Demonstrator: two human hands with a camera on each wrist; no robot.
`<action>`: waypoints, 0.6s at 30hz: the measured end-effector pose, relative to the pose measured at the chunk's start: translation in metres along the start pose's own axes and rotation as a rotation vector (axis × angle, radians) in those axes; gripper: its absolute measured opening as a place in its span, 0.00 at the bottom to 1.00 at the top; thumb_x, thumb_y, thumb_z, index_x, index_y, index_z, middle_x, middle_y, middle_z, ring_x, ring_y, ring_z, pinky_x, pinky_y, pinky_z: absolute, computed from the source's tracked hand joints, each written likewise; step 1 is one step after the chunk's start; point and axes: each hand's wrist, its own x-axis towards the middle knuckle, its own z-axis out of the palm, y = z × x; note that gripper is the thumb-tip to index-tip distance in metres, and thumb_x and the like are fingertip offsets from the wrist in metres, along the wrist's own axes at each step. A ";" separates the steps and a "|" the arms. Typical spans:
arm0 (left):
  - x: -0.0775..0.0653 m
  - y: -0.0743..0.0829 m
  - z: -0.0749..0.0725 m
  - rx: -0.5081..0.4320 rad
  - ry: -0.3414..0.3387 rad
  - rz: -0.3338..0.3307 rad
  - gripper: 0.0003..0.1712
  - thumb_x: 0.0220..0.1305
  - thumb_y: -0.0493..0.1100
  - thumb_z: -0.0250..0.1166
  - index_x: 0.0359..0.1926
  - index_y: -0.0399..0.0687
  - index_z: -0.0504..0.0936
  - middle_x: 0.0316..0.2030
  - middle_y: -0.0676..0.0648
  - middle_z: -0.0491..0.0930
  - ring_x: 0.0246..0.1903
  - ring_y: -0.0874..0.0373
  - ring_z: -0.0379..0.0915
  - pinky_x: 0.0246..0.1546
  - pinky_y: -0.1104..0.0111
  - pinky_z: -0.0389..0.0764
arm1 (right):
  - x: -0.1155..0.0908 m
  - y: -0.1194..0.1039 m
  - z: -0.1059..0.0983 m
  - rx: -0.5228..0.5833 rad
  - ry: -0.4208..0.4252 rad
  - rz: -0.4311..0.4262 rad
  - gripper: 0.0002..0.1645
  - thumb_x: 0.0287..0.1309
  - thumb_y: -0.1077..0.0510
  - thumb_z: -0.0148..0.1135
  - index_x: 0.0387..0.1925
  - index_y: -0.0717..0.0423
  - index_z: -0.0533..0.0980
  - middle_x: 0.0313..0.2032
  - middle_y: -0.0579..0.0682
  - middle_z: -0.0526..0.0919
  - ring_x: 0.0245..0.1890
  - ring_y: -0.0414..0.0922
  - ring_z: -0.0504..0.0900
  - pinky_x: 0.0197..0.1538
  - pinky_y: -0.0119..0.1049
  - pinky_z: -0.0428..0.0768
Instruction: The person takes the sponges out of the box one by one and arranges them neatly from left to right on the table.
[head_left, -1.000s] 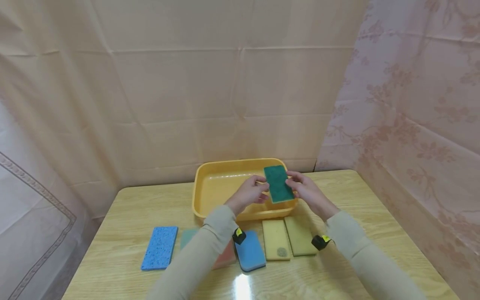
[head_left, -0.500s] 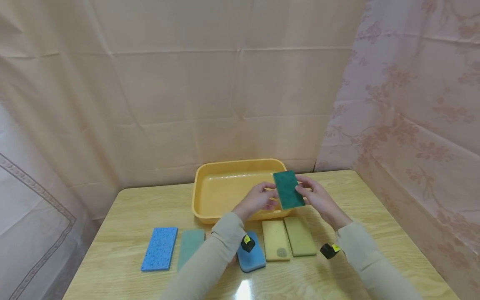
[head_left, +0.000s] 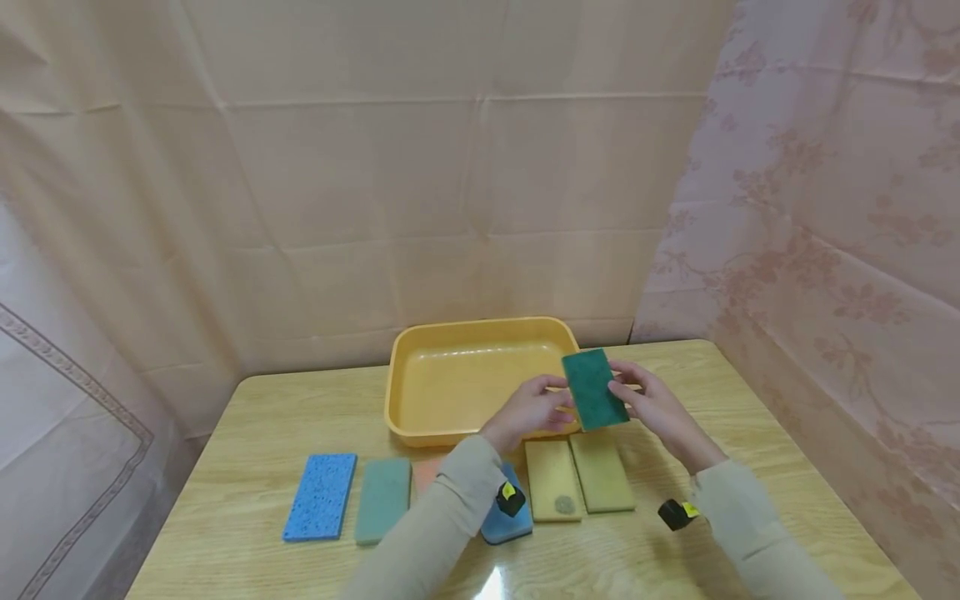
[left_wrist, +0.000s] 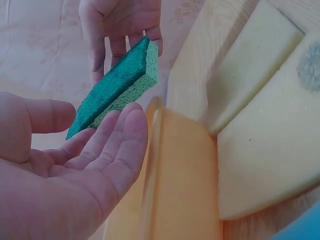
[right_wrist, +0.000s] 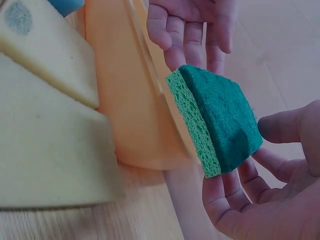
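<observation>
A green scouring sponge (head_left: 595,388), with a dark scrubbing face and a lighter porous layer (right_wrist: 192,125), is held up near the right front corner of the yellow tub (head_left: 480,324). My right hand (head_left: 660,410) pinches its right side, thumb on the dark face and fingers beneath. At the opposite side, my left hand (head_left: 529,410) has relaxed fingers close to the sponge's edge. In the left wrist view the left thumb (left_wrist: 55,116) stands apart from the other fingers, which overlap the sponge's lower end.
Along the table front lie a speckled blue sponge (head_left: 320,497), a pale green one (head_left: 383,500), a pink one (head_left: 426,472) partly behind the left sleeve, a blue one (head_left: 507,527) and two yellowish ones (head_left: 551,471). Curtains (head_left: 480,208) hang behind the table.
Both hands have moved right and toward the table's front with the green sponge, from over the tub to its right corner. The left forearm now uncovers the pale green sponge.
</observation>
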 end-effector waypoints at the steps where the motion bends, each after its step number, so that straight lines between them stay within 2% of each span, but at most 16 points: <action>1: 0.000 0.000 0.001 -0.003 -0.003 0.002 0.20 0.77 0.43 0.56 0.64 0.38 0.73 0.44 0.43 0.84 0.43 0.49 0.84 0.48 0.58 0.85 | -0.001 0.001 -0.001 -0.008 0.001 0.001 0.35 0.78 0.50 0.52 0.77 0.60 0.56 0.62 0.62 0.66 0.59 0.57 0.71 0.56 0.48 0.77; 9: -0.001 -0.001 0.012 -0.007 -0.021 0.000 0.19 0.76 0.42 0.58 0.63 0.38 0.73 0.43 0.43 0.84 0.43 0.49 0.84 0.48 0.57 0.85 | -0.010 0.007 -0.009 -0.028 -0.001 -0.006 0.36 0.78 0.48 0.52 0.77 0.59 0.56 0.64 0.62 0.64 0.60 0.58 0.71 0.56 0.49 0.76; 14: 0.000 -0.003 0.019 0.023 -0.043 0.003 0.20 0.75 0.42 0.59 0.62 0.39 0.74 0.43 0.43 0.84 0.42 0.50 0.85 0.49 0.55 0.84 | -0.015 0.011 -0.014 -0.045 0.018 -0.017 0.35 0.77 0.49 0.52 0.76 0.61 0.58 0.61 0.62 0.66 0.55 0.54 0.73 0.51 0.41 0.78; 18: 0.000 -0.004 0.026 0.017 -0.059 0.008 0.20 0.76 0.41 0.58 0.63 0.36 0.72 0.44 0.41 0.83 0.45 0.44 0.84 0.49 0.54 0.84 | -0.020 0.015 -0.017 -0.066 0.030 -0.012 0.34 0.77 0.50 0.53 0.75 0.62 0.59 0.60 0.62 0.67 0.51 0.51 0.75 0.46 0.37 0.78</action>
